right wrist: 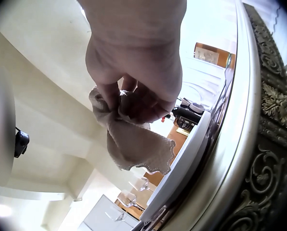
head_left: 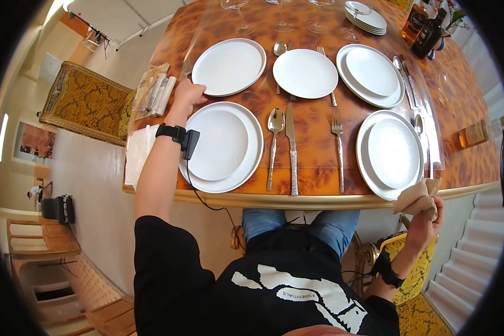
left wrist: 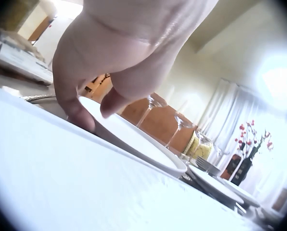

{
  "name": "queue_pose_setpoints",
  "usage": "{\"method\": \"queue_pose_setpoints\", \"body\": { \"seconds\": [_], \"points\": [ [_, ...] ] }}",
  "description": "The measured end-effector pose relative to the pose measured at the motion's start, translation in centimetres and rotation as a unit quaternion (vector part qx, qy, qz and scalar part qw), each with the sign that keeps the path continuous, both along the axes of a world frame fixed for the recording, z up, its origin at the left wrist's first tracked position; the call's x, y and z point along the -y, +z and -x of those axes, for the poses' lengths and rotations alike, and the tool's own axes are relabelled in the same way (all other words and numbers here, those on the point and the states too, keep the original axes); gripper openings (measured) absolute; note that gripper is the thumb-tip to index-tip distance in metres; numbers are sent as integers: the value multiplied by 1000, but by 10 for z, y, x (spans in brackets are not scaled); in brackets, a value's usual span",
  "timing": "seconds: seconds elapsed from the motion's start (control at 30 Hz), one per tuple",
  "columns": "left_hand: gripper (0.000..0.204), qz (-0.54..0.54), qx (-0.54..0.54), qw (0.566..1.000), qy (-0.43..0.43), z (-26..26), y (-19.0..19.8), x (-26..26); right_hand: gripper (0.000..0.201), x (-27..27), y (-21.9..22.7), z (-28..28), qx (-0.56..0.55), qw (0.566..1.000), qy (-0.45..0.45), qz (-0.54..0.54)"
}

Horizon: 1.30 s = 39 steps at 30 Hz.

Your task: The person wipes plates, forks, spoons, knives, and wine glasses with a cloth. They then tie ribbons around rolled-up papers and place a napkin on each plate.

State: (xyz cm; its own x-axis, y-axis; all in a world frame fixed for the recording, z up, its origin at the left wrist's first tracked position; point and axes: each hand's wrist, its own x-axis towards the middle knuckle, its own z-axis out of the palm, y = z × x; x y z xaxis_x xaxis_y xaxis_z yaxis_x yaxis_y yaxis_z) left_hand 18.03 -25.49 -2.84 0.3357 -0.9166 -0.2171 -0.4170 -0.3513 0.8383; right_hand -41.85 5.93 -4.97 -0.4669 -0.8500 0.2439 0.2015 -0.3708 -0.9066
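Note:
My left hand [head_left: 191,94] is at the near left rim of a large white plate [head_left: 229,67], its thumb and fingers pinching the edge. In the left wrist view, the fingers [left wrist: 81,118] curl down at that rim. A smaller white plate [head_left: 222,144] sits on a larger one [head_left: 256,147] beneath my left wrist. With bunched fingers, my right hand [head_left: 425,227] grips a beige cloth [head_left: 419,200] just off the table's front edge. The cloth hangs folded and loose-ended in the right wrist view, close to the stacked plates [head_left: 395,151] at front right.
Between the settings lie a spoon [head_left: 275,126], a knife [head_left: 291,151] and a fork [head_left: 337,134]. Wine glasses [head_left: 280,17] stand along the back, near piled small plates [head_left: 369,21] and dark bottles [head_left: 428,33]. Wrapped packets [head_left: 159,95] lie at the left edge; a bottle [head_left: 476,134] is at right.

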Motion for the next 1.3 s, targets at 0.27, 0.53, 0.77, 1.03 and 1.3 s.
{"method": "queue_pose_setpoints", "body": {
  "seconds": [0.27,0.53,0.77,1.03,1.3],
  "points": [
    [31,-29,41,978,-200,127,39,2,25,2,-1,-7,8,1000,-7,-27],
    [16,-77,-33,984,-156,178,13,36,32,-14,-8,3,-2,1000,7,-18],
    [3,-46,-199,975,-91,163,22,32,34,-19,-18,15,-8,999,-6,-52],
    [6,53,-217,975,9,58,46,29,30,-14,-15,13,-3,998,-3,-61],
    [3,56,-206,972,102,-21,2,30,26,-13,-16,0,-35,996,-29,-81]
  ]
}}
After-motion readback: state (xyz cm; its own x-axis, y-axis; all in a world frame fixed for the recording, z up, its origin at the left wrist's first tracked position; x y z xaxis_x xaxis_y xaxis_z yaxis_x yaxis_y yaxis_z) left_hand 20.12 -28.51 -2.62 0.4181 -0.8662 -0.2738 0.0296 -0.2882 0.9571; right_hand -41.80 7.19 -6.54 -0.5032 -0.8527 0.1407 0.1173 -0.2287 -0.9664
